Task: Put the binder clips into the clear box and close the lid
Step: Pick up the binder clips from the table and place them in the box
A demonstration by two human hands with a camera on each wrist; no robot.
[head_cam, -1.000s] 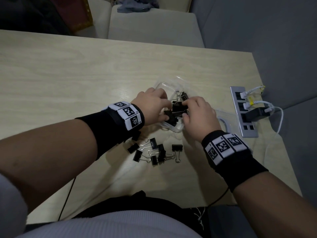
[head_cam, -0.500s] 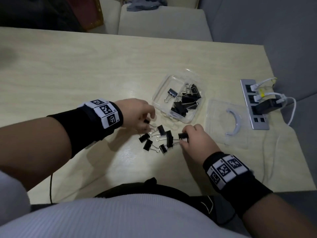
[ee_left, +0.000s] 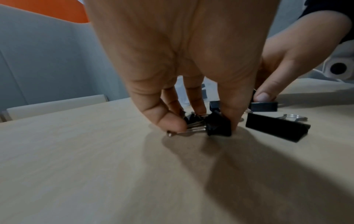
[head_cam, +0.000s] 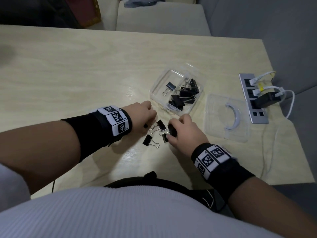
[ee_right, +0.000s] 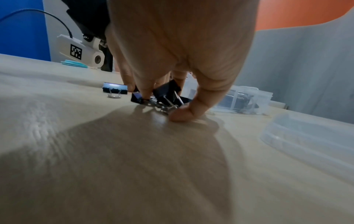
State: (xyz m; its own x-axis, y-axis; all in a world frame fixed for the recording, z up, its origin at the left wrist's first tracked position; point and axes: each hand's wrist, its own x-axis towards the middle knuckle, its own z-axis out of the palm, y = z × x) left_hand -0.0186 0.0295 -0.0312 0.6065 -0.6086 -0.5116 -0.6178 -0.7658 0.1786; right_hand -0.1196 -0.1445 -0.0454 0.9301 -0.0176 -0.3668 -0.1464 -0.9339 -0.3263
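Head view looks down, wrist views low, close, perhaps sharing table (head_cam: 68,69)

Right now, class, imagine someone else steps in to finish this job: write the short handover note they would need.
Left hand: pinching binder clips against the table.
Right hand: gripping more clips beside it.
Loose clips: a few lie on the table between and just below the hands.
Clear box: open, beyond the hands, with several clips already inside.
Lid: off, flat on the table to the box's right.
Done: part of the clips are boxed.
Left: box the held and loose clips, then fit the lid.
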